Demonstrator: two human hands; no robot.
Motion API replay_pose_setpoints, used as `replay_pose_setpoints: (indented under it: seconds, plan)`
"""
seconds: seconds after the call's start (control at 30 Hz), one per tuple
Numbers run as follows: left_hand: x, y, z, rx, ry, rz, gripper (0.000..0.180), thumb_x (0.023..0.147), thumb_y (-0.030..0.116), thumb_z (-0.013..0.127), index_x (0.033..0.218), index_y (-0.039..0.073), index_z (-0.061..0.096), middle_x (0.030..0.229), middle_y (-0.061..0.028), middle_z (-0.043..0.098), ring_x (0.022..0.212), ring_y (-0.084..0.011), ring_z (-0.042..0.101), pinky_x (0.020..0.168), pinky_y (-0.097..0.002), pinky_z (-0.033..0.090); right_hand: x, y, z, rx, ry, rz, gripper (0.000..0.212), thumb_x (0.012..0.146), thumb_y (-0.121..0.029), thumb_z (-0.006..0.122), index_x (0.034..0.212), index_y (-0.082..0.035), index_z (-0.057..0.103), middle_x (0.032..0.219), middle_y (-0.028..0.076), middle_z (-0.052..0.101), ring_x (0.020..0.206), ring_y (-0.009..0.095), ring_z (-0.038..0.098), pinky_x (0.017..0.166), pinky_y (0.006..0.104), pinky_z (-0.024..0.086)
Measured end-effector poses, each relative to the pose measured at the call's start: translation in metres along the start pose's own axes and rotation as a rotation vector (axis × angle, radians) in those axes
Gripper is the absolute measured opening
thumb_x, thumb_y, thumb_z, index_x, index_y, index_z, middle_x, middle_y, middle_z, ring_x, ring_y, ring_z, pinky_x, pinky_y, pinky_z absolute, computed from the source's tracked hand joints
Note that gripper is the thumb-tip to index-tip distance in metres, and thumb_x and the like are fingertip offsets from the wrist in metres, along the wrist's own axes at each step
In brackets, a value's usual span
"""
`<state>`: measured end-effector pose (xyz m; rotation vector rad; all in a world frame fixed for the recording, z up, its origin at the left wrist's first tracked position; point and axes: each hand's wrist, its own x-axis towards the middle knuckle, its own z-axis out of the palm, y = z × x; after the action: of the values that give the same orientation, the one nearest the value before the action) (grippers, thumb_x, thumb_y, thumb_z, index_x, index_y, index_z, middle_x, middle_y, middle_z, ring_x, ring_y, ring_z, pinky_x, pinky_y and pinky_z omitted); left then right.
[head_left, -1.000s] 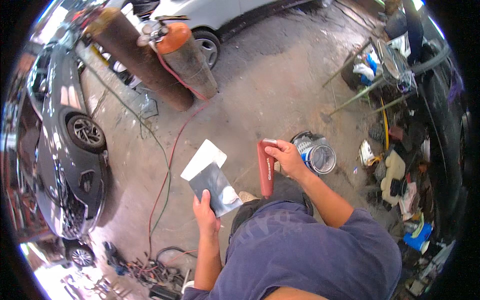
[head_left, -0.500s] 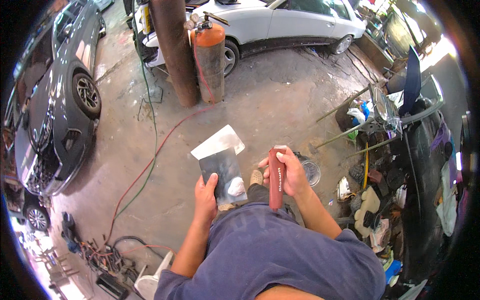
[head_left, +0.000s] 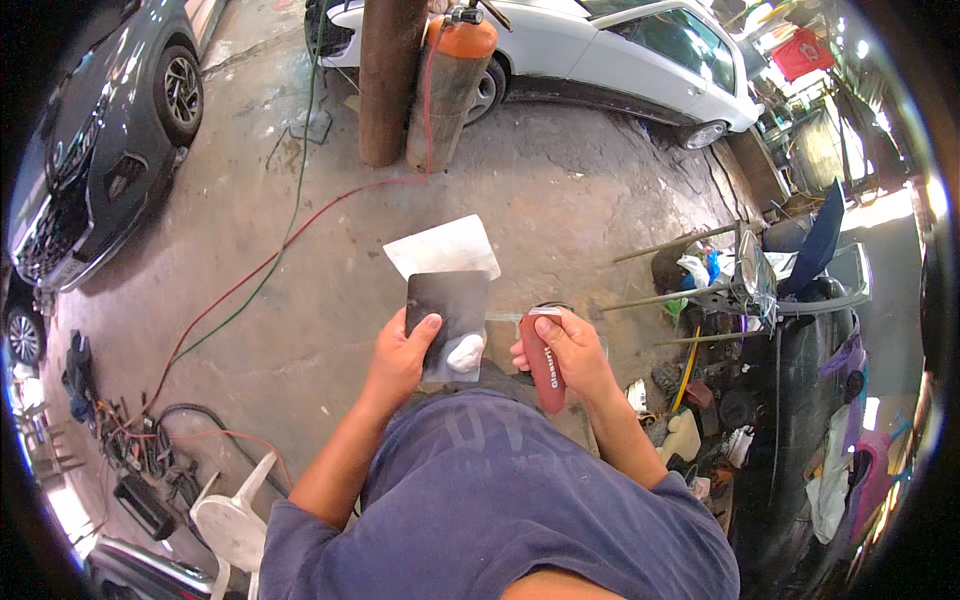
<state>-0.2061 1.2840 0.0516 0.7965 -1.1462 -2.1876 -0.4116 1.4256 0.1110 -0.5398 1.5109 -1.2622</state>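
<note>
A dark flat board point(head_left: 447, 297) is in my left hand point(head_left: 398, 360), with the thumb pressed on top near its left edge. On the near right part of the board sits a white lump of putty point(head_left: 465, 354). A white sheet point(head_left: 445, 247) sticks out past the board's far edge; how it is held is hidden. To the right, my right hand point(head_left: 578, 352) grips a long reddish-brown tube-shaped piece point(head_left: 542, 365) with pale lettering. Its far end is pale, and my thumb lies there. The two hands are apart.
A gas cylinder point(head_left: 452, 95) leans by a brown post point(head_left: 391, 80); a white car point(head_left: 640, 60) stands behind them. A dark car point(head_left: 110, 140) is at left. A red hose point(head_left: 260, 268) crosses the floor. Metal rods point(head_left: 670, 297) and clutter lie right, a white chair point(head_left: 235, 510) lower left.
Both hands keep their hold. The board has turned more upright in the picture, and the reddish-brown piece has tilted, its near end swinging right. My head view has shifted and turned.
</note>
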Motion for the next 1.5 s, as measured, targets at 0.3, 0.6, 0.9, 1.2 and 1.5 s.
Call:
replay_pose_setpoints:
  seconds: [0.3, 0.6, 0.9, 1.2, 1.5]
  plan:
    - [-0.01, 0.008, 0.012, -0.006, -0.084, 0.037, 0.033, 0.104, 0.021, 0.056, 0.126, -0.004, 0.058, 0.117, -0.0064, 0.064, 0.105, -0.0114, 0.056, 0.094, -0.0284, 0.045, -0.008, -0.03, 0.012, -0.542, -0.11, -0.074, 0.031, 0.093, -0.012, 0.066, 0.119, 0.001, 0.054, 0.097, 0.009, 0.068, 0.085, 0.015, 0.067, 0.076, 0.0296, 0.056]
    - [-0.012, 0.016, 0.015, 0.066, -0.117, 0.148, 0.034, 0.104, 0.02, 0.054, 0.127, -0.005, 0.057, 0.118, -0.0084, 0.064, 0.105, -0.0131, 0.057, 0.095, -0.0291, 0.045, -0.013, -0.059, 0.033, -0.562, -0.065, 0.094, 0.028, 0.088, -0.007, 0.069, 0.113, 0.001, 0.059, 0.094, 0.008, 0.072, 0.081, 0.012, 0.068, 0.074, 0.0274, 0.055]
    - [-0.015, 0.021, 0.017, 0.117, -0.106, 0.209, 0.031, 0.102, 0.017, 0.056, 0.124, -0.005, 0.058, 0.114, -0.0109, 0.065, 0.101, -0.0148, 0.057, 0.091, -0.0304, 0.046, -0.015, -0.062, 0.034, -0.559, -0.084, 0.095, 0.016, 0.093, -0.006, 0.064, 0.108, 0.001, 0.064, 0.09, 0.006, 0.072, 0.079, 0.01, 0.067, 0.072, 0.026, 0.054]
    - [-0.013, 0.016, 0.013, 0.108, -0.104, 0.208, 0.033, 0.102, 0.018, 0.058, 0.125, -0.005, 0.058, 0.115, -0.0148, 0.065, 0.104, -0.0181, 0.06, 0.093, -0.0326, 0.047, -0.01, -0.068, 0.041, -0.622, -0.084, 0.118, 0.017, 0.097, -0.011, 0.063, 0.107, 0.002, 0.066, 0.087, 0.004, 0.072, 0.076, 0.009, 0.067, 0.068, 0.0245, 0.053]
    - [-0.011, 0.017, 0.015, 0.201, -0.116, 0.301, 0.032, 0.103, 0.018, 0.056, 0.126, -0.003, 0.057, 0.113, -0.0075, 0.065, 0.103, -0.0133, 0.057, 0.093, -0.0302, 0.046, -0.011, -0.07, 0.045, -0.695, -0.086, 0.096, 0.019, 0.098, -0.013, 0.062, 0.108, 0.003, 0.066, 0.084, 0.004, 0.07, 0.073, 0.009, 0.065, 0.066, 0.0241, 0.053]
